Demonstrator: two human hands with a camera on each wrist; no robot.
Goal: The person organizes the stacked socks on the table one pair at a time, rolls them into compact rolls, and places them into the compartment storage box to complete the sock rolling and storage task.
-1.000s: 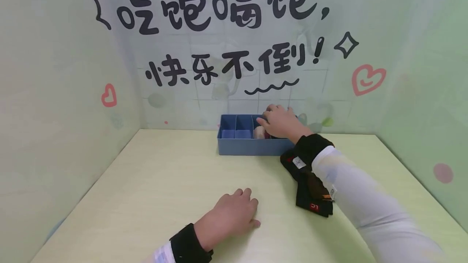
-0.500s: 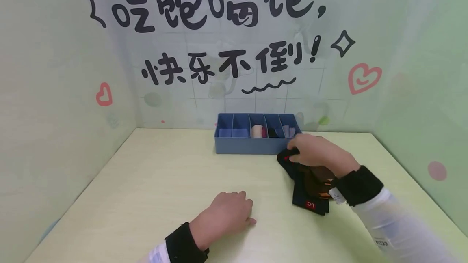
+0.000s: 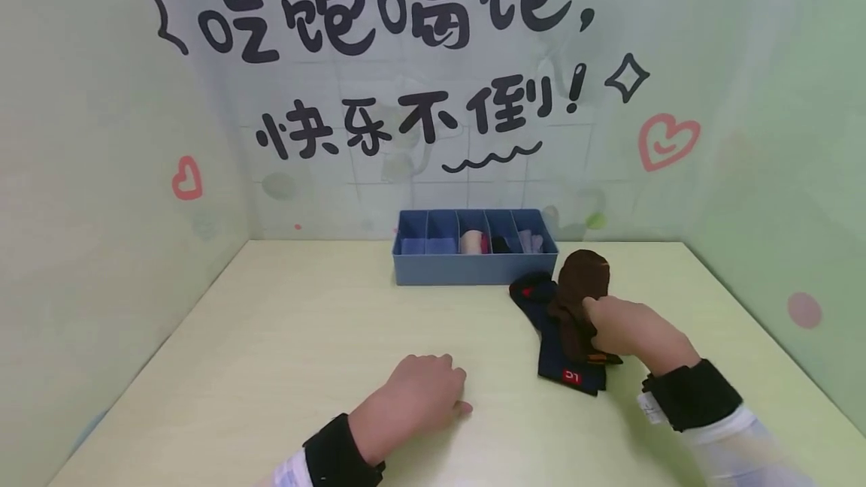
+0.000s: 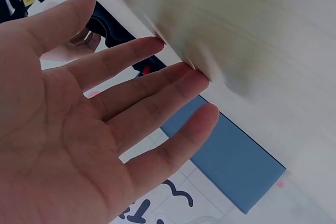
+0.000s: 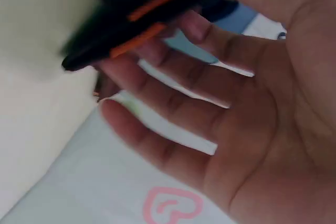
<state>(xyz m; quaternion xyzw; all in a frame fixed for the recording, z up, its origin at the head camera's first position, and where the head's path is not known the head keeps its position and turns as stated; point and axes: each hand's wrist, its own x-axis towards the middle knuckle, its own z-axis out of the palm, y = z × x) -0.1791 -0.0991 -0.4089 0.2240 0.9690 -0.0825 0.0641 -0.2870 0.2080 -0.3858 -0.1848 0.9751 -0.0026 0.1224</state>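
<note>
My right hand (image 3: 632, 329) pinches a brown sock (image 3: 580, 276) with orange stripes near its cuff, partly raised from the table. In the right wrist view, thumb and fingers close on the sock's dark cuff (image 5: 121, 30). Under it, a navy sock (image 3: 551, 352) with a red label lies flat on the table, its toe pointing to the box. My left hand (image 3: 416, 397) is at the table's front middle and holds nothing. Its fingers (image 4: 152, 103) are loosely extended in the left wrist view, tips touching the tabletop.
A blue divided box (image 3: 467, 270) stands at the back against the wall. A beige and pink roll (image 3: 472, 242), a black item (image 3: 501, 245) and a lilac-grey item (image 3: 531, 240) sit in its right compartments. Walls flank the table (image 3: 284, 337) on both sides.
My right hand has drawn back from the box to the socks and taken hold of the brown sock, whose toe now lies further back. The left hand has stayed in place.
</note>
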